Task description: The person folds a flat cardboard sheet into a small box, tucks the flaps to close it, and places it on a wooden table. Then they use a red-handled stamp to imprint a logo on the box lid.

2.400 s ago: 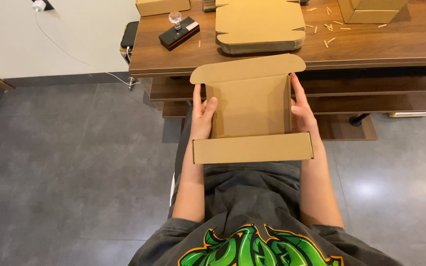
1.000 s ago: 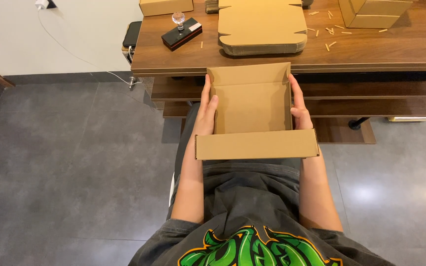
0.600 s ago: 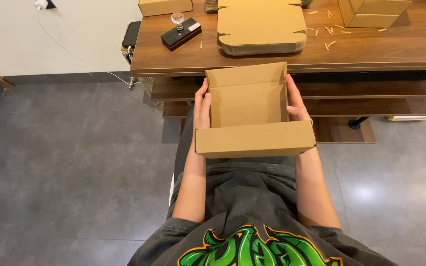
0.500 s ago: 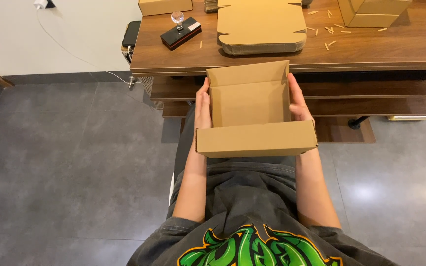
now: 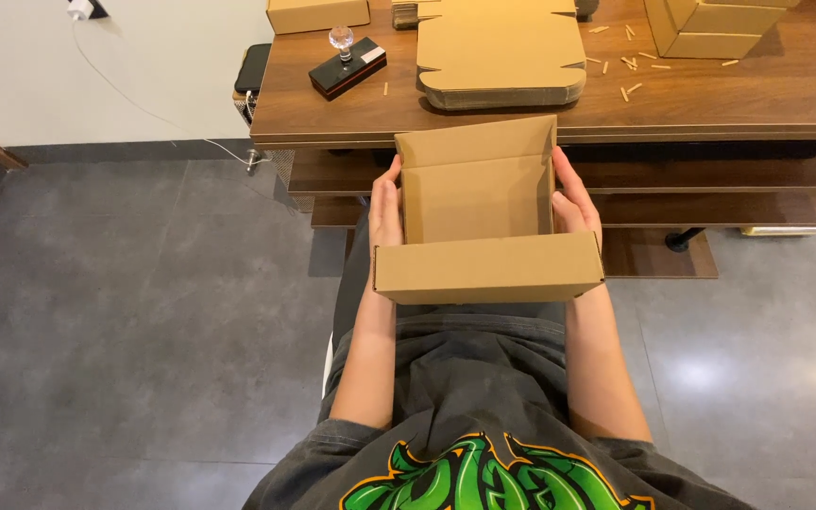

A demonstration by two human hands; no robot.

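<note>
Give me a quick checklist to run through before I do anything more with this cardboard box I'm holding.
1. Both hands on the box: ok. Left hand and right hand press the two side walls of the cardboard box.
2. Near wall upright: ok.
3. Far flap folded in: not ok, it stands up at the far edge.
4. Inside of box free of scraps: ok, none show.
5. Room on the wooden table: cannot tell; the stack of flat blanks and cardboard bits lie straight ahead.
</note>
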